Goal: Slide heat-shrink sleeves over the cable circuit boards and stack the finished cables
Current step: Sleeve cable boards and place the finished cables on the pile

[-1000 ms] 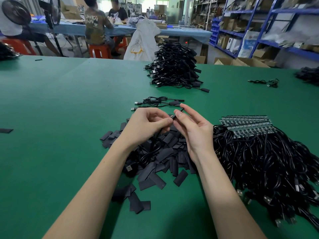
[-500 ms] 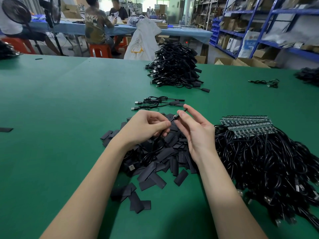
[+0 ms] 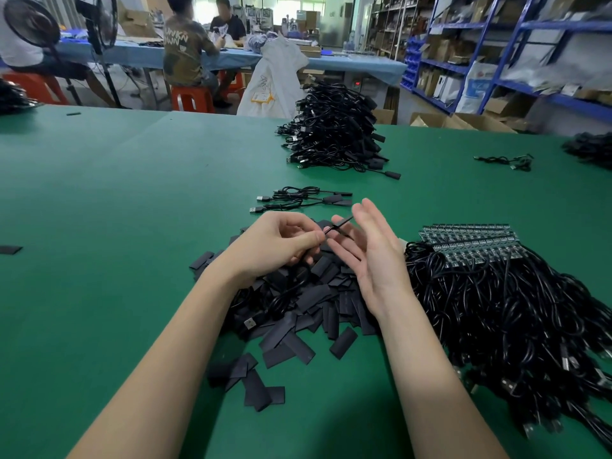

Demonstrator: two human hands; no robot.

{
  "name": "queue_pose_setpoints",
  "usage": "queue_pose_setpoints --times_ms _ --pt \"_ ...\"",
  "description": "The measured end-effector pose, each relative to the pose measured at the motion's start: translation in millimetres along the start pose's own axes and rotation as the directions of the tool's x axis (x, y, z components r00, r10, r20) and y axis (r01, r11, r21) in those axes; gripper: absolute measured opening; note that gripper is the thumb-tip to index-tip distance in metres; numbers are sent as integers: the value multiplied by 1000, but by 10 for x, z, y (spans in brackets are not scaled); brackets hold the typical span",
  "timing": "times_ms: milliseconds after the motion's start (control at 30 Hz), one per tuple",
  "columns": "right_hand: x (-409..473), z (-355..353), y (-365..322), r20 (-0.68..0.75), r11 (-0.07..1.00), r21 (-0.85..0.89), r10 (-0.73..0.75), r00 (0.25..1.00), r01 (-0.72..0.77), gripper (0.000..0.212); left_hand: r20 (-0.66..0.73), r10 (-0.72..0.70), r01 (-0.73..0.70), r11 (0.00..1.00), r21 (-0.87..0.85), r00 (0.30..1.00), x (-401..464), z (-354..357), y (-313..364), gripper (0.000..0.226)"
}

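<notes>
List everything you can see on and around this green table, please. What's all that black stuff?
Table: one, green, fills the view.
Sleeves: a heap, black, flat, between the forearms.
Bare cables: a big tangle, black, right; their green boards are lined up at its far edge.
Finished cables: a few, black, just beyond the hands.
Stack: one tall pile of black cables, far centre.
Held cable: one, black, its sleeved end edge-on between the hands.
Fans: two, black, far left.
Shelves: blue, far right.
People: seated at a far blue table.
Left hand: pinches the held cable.
Right hand: fingers straight, beside the cable end.
</notes>
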State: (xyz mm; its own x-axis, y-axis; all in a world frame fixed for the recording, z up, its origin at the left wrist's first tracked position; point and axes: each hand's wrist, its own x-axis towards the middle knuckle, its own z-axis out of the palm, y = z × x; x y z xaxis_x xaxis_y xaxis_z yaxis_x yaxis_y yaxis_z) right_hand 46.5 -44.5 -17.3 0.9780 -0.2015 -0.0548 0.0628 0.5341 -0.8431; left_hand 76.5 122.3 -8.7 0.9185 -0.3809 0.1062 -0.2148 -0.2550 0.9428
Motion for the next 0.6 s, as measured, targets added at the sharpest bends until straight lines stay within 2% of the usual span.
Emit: queue_pose_setpoints --times_ms 133,300,433,600 --pt "4 -49 -58 -22 998 28 54 998 -53 49 -59 35 -29 994 102 998 24 -52 135 14" --pt "15 -94 -43 -12 994 -59 96 995 -96 44 -75 82 -56 953 297 994 315 -150 545 15" --pt "32 -116 -46 3 991 -81 105 994 -104 34 -98 150 -69 820 568 984 890 -298 762 13" --pt "66 -139 -41 16 989 -96 114 993 -112 25 -96 182 -48 654 755 979 1571 -250 580 14"
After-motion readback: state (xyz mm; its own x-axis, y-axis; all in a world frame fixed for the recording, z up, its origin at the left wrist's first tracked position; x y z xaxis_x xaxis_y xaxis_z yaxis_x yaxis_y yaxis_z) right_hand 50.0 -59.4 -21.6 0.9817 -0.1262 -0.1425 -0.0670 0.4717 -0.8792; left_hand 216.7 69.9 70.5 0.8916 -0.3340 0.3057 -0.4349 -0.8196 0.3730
